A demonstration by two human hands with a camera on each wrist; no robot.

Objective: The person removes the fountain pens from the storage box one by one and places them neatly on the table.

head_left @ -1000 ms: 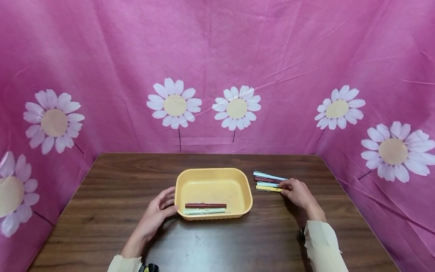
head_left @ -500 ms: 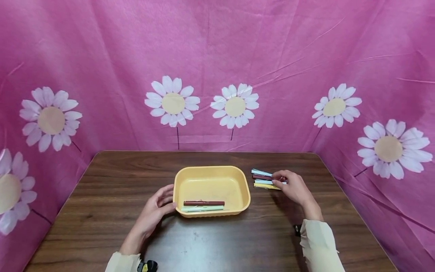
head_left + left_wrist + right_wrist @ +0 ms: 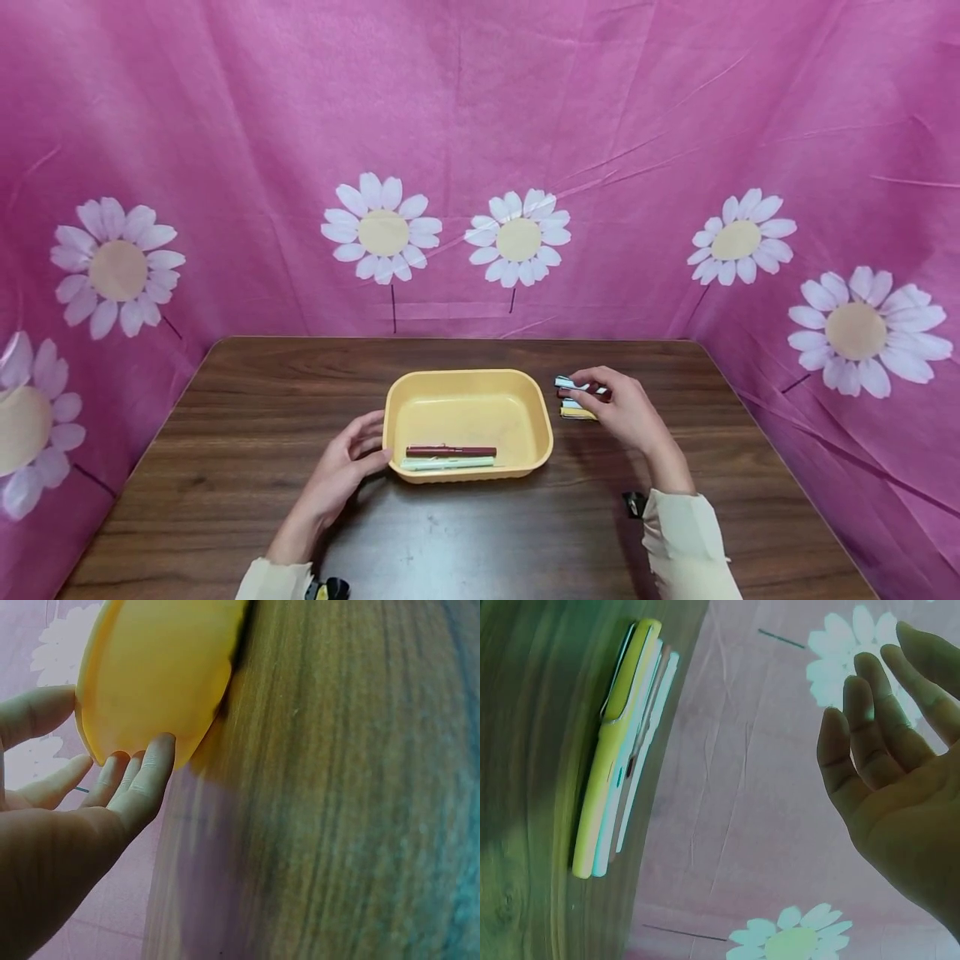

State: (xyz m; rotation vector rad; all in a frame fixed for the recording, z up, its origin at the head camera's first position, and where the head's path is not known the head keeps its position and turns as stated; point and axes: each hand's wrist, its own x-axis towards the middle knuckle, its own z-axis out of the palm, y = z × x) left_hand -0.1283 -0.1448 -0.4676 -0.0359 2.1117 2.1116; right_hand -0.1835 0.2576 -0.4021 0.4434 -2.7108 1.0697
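A yellow plastic tray (image 3: 468,383) sits mid-table in the head view. Inside, along its near side, lie a dark red pen (image 3: 450,452) and a pale green pen (image 3: 448,463). My left hand (image 3: 347,460) rests fairly straight fingers (image 3: 154,769) against the tray's left end. To the right of the tray, a yellow pen (image 3: 604,780), two light blue pens and another dark red pen (image 3: 636,750) lie side by side. Over these pens hovers my right hand (image 3: 626,408), its fingers loosely bent with nothing between them. It hides the pens' right ends in the head view.
Everything stands on a dark wood-grain table (image 3: 285,375). A pink curtain (image 3: 480,100) with white daisies hangs around its back and sides. Black straps show at both sleeve cuffs.
My right hand has moved left along the row of pens, from their right ends toward their clip ends. My left hand and the tray have stayed in place.
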